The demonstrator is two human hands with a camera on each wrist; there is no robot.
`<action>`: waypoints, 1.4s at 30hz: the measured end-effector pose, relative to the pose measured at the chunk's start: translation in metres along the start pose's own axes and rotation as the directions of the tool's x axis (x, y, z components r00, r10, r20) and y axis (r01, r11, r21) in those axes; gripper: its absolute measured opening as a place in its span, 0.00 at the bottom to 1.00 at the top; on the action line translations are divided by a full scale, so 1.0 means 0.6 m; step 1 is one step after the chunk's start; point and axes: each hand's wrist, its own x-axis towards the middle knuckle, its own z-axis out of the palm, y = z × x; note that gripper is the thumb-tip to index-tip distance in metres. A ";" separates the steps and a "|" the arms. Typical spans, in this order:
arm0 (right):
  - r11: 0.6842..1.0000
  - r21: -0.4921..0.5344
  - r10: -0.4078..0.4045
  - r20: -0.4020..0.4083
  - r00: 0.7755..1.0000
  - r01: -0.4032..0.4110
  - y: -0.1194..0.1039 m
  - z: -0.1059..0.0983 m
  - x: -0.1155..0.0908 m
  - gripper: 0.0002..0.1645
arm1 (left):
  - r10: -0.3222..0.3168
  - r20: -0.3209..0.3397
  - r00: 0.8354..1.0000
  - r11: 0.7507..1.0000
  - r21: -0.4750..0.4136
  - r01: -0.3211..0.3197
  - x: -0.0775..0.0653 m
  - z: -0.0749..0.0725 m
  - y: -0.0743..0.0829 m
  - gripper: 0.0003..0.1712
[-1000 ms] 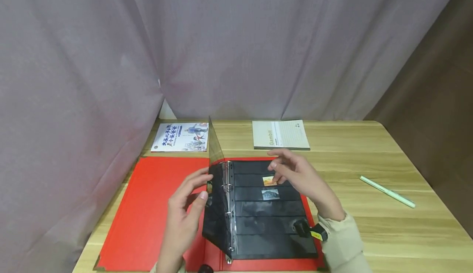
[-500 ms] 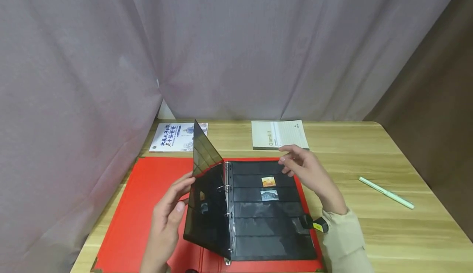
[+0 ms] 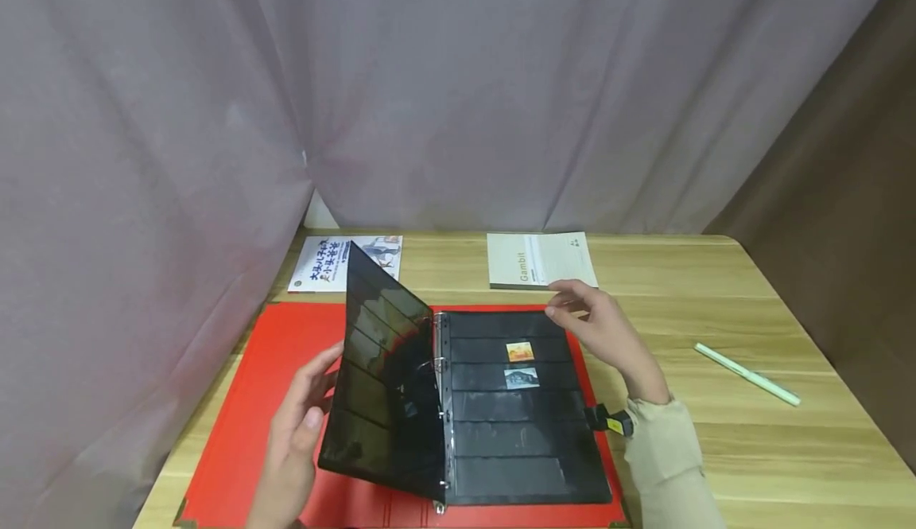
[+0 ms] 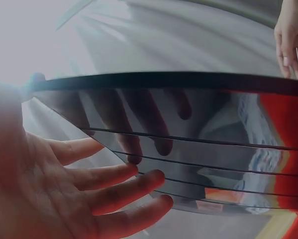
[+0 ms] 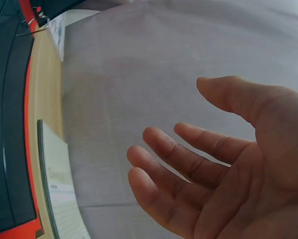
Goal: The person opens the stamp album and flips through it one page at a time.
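A red ring binder [image 3: 236,433], a stamp album, lies spread on the table. One black pocket page [image 3: 379,386] stands tilted up from the rings, leaning left. Under its outer edge is my left hand [image 3: 293,433], whose extended fingers [image 4: 139,219] lie close to the glossy sheet in the left wrist view. Flat on the right side is another black page [image 3: 525,441] holding an orange stamp [image 3: 520,352] and a blue-grey stamp [image 3: 522,378]. My right hand [image 3: 594,326] hovers by that page's upper right corner, fingers loosely bent, holding nothing.
A children's book [image 3: 315,266] lies at the back left, partly behind the raised page. A notebook marked Gambit [image 3: 540,258] sits at the back middle. To the right rests a pale green pen [image 3: 747,374]. Grey curtain [image 3: 458,99] hangs behind the table.
The raised page has swung left from near upright, my left hand moving left with it. My right hand has drawn back from the orange stamp to the page's upper right corner.
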 end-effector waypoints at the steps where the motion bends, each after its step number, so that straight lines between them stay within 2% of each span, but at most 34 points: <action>1: 1.000 -0.005 -0.004 0.000 1.000 0.004 0.004 0.001 0.002 0.22 | 0.000 0.003 1.000 1.000 -0.002 0.000 -0.001 -0.002 -0.001 0.29; 5: 0.999 -0.034 -0.007 0.019 1.000 0.007 0.020 0.005 0.009 0.24 | 0.032 0.026 0.999 0.999 -0.003 -0.032 -0.003 -0.011 -0.004 0.29; 7: 0.999 -0.049 0.003 0.041 0.999 0.000 0.028 0.008 0.012 0.26 | 0.024 0.019 1.000 0.999 0.027 -0.025 -0.007 -0.015 -0.006 0.29; 11: 0.997 -0.058 0.052 0.086 0.995 -0.047 0.039 0.012 0.014 0.30 | -0.060 -0.028 0.998 0.996 0.067 0.062 -0.016 -0.025 -0.011 0.28; 13: 0.996 -0.057 0.079 0.101 0.992 -0.074 0.045 0.014 0.014 0.32 | -0.072 -0.043 0.996 0.993 0.090 0.075 -0.021 -0.031 -0.015 0.28; 14: 0.995 -0.054 0.090 0.107 0.990 -0.085 0.047 0.015 0.014 0.33 | -0.070 -0.045 0.997 0.993 0.093 0.074 -0.022 -0.035 -0.017 0.28; 18: 0.994 -0.052 0.105 0.112 0.988 -0.100 0.056 0.017 0.016 0.35 | 0.035 -0.005 0.999 0.992 0.124 -0.034 -0.027 -0.052 -0.026 0.29; 20: 0.994 -0.055 0.103 0.113 0.988 -0.097 0.059 0.019 0.017 0.35 | 0.054 0.013 0.998 0.989 0.138 -0.056 -0.029 -0.060 -0.028 0.29; 23: 0.993 -0.066 0.104 0.121 0.987 -0.096 0.065 0.022 0.019 0.35 | 0.049 0.020 0.999 0.984 0.172 -0.051 -0.033 -0.070 -0.033 0.29; 27: 0.991 -0.067 0.125 0.133 0.983 -0.117 0.073 0.029 0.020 0.36 | 0.029 -0.014 0.999 0.974 0.227 -0.025 -0.038 -0.080 -0.040 0.27; 31: 0.991 -0.007 0.130 0.151 0.980 -0.131 0.086 0.035 0.021 0.37 | -0.017 -0.060 0.998 0.953 0.301 0.034 -0.039 -0.086 -0.049 0.24; 34: 0.990 0.034 0.129 0.159 0.979 -0.136 0.095 0.038 0.022 0.37 | -0.066 -0.083 0.994 0.923 0.374 0.093 -0.039 -0.093 -0.058 0.23; 37: 0.989 0.031 0.141 0.158 0.977 -0.147 0.103 0.040 0.023 0.38 | -0.117 -0.102 0.988 0.899 0.412 0.149 -0.039 -0.098 -0.072 0.22; 42: 0.986 0.007 0.165 0.166 0.972 -0.168 0.115 0.044 0.026 0.39 | -0.247 -0.141 0.959 0.851 0.442 0.285 -0.037 -0.103 -0.091 0.22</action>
